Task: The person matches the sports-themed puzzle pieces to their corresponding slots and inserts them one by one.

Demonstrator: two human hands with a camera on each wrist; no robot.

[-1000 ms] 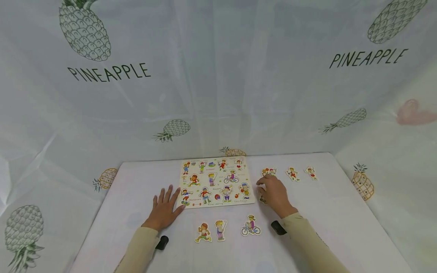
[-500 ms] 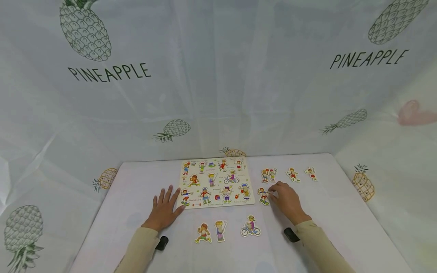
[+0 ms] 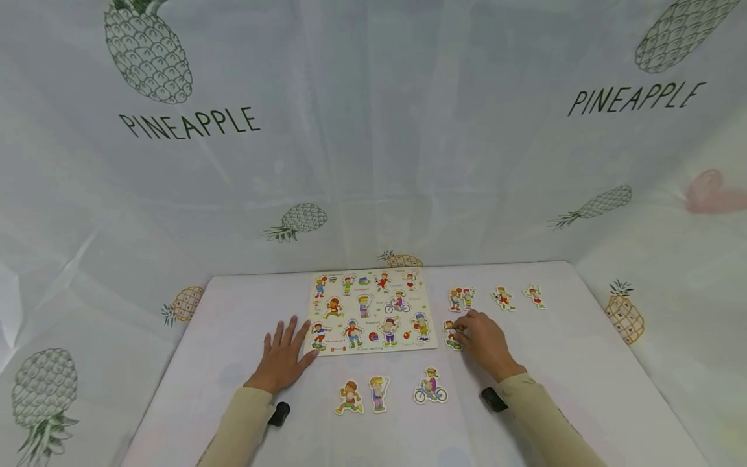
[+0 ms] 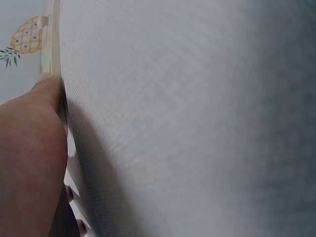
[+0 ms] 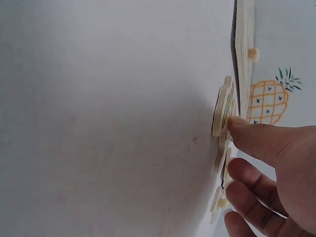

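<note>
In the head view my left hand (image 3: 281, 357) lies flat with spread fingers, its fingertips and thumb at the left edge of the wooden puzzle board (image 3: 373, 351). The left wrist view shows the thumb (image 4: 47, 91) against the board's edge. My right hand (image 3: 486, 340) pinches a skateboarder puzzle piece (image 3: 450, 342) just right of the board. Its fingers partly cover the piece. From the right wrist, the thumb (image 5: 249, 136) touches the face of this piece (image 5: 223, 111), which stays at the tabletop; the other fingers curl below.
A runner piece (image 3: 349, 398), a golfer piece (image 3: 379, 394) and a cyclist piece (image 3: 430, 387) lie in front of the board. Two touching pieces (image 3: 462, 299), a footballer piece (image 3: 502, 299) and another figure piece (image 3: 533, 296) lie to the right. A printed cloth (image 3: 373, 162) hangs behind the table.
My right hand shifted rightward off the skateboarder piece, uncovering it and the touching pair behind, then came slightly back left, its fingertips on the skateboarder piece. My left hand kept its place.
</note>
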